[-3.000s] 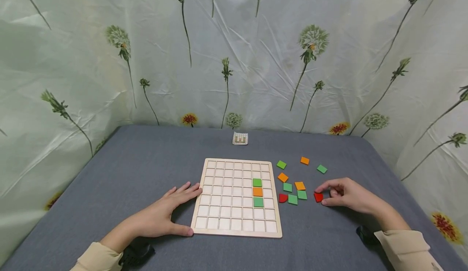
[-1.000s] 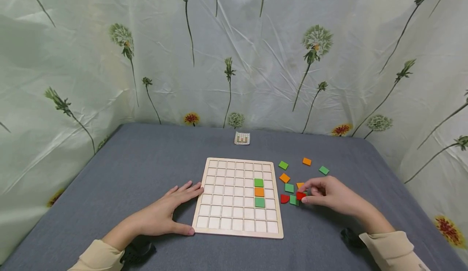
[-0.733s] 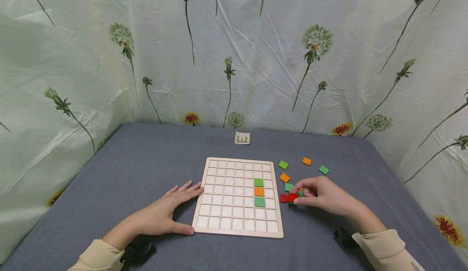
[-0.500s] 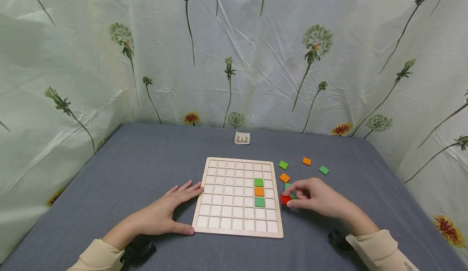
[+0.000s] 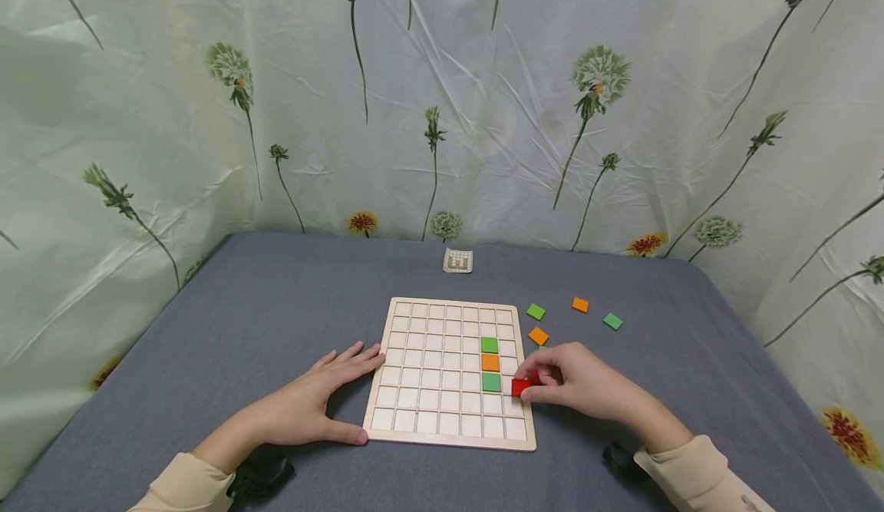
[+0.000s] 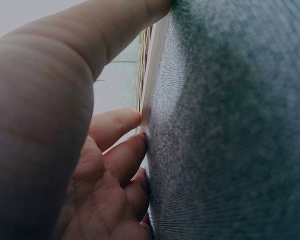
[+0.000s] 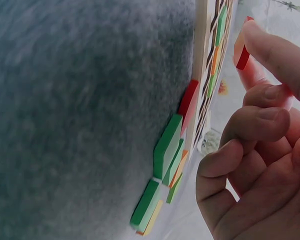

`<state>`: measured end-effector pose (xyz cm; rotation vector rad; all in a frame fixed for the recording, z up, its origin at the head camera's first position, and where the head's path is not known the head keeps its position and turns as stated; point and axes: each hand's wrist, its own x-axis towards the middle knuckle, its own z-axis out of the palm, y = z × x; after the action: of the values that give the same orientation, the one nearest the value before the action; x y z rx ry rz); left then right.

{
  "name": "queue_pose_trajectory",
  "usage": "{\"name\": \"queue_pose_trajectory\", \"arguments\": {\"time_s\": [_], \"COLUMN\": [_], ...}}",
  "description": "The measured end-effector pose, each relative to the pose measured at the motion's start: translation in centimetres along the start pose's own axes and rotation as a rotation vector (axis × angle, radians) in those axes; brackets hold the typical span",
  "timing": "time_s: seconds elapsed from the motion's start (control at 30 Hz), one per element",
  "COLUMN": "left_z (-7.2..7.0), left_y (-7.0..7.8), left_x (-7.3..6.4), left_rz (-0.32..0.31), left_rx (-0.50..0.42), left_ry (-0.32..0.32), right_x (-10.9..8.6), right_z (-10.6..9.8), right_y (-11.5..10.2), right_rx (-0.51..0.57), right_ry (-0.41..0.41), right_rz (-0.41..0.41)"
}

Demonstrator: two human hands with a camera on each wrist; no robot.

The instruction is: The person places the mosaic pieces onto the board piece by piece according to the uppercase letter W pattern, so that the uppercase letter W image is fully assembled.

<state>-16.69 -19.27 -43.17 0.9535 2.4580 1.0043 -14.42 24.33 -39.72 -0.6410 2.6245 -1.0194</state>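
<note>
My right hand pinches a red tile between thumb and forefinger, over the right edge of the wooden grid board. In the right wrist view the same red tile stands above the board's surface. Flat on the table, my left hand touches the board's left side with fingertips and thumb. Three tiles sit in one column of the board: a light green tile, an orange tile and a green tile. Another red tile lies beside the board, mostly behind my right hand in the head view.
Loose tiles lie right of the board: a light green one, two orange ones and a green one. More green tiles are under my right hand. A small patterned card rests at the back of the grey table.
My right hand took hold of the red tile at the right and carried it left, past the loose tiles, to the board's right edge. The left hand has stayed at the board.
</note>
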Motion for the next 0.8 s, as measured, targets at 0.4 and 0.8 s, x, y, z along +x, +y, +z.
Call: {"name": "queue_pose_trajectory", "arguments": {"time_s": [0.4, 0.8], "left_z": [0.0, -0.1], "left_y": [0.1, 0.0], "left_x": [0.0, 0.0], "left_rz": [-0.002, 0.004], "left_rx": [0.004, 0.010], "left_ry": [0.000, 0.004], "right_x": [0.6, 1.5], "right_z": [1.1, 2.3], "right_y": [-1.5, -2.1], "right_rx": [0.010, 0.000], "right_ry": [-0.037, -0.046], "right_rz": [-0.023, -0.055]}}
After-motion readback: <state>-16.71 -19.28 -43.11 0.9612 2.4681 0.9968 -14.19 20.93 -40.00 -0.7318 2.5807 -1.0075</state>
